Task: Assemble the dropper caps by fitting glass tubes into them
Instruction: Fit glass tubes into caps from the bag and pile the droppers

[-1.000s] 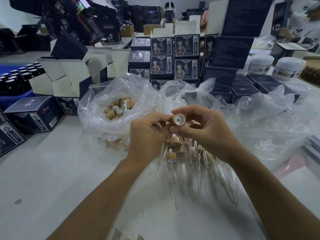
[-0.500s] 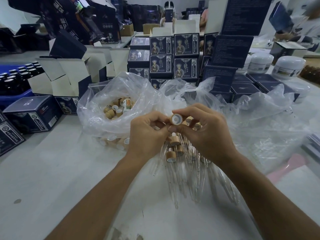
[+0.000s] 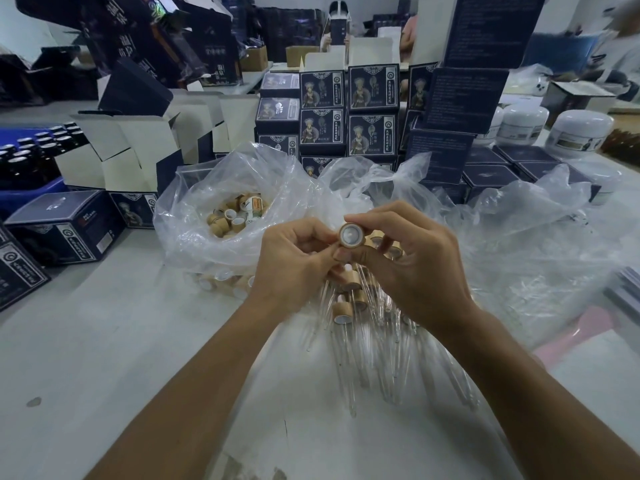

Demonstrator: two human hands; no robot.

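A round dropper cap (image 3: 351, 235) with a wood-coloured collar and a pale inside is held above the middle of the table, its open end turned toward the camera. The right hand (image 3: 412, 261) pinches it between thumb and forefinger, and more caps of the same kind sit tucked under the other curled fingers of this hand. The left hand (image 3: 294, 263) is just beside it, its fingers curled and meeting the right thumb below the cap; whether it holds something small there I cannot tell. Under both hands lies a heap of thin clear glass tubes (image 3: 381, 358) with tapered tips, fanned out toward the camera, and a few finished droppers (image 3: 343, 308) with caps already on rest on the heap. To the left a crumpled transparent plastic bag (image 3: 194, 216) stands open and is filled with loose caps (image 3: 228, 218). A second sheet of clear plastic (image 3: 519, 244) spreads to the right. The table (image 3: 104, 341) is a smooth pale grey surface with a small dark spot near the left edge. Behind, dark blue printed boxes (image 3: 372, 90) are stacked in rows, some open cartons (image 3: 138, 147) show white flaps, dark bottles (image 3: 31, 150) stand in a blue tray at far left, and white round jars (image 3: 576, 131) stand at the right.
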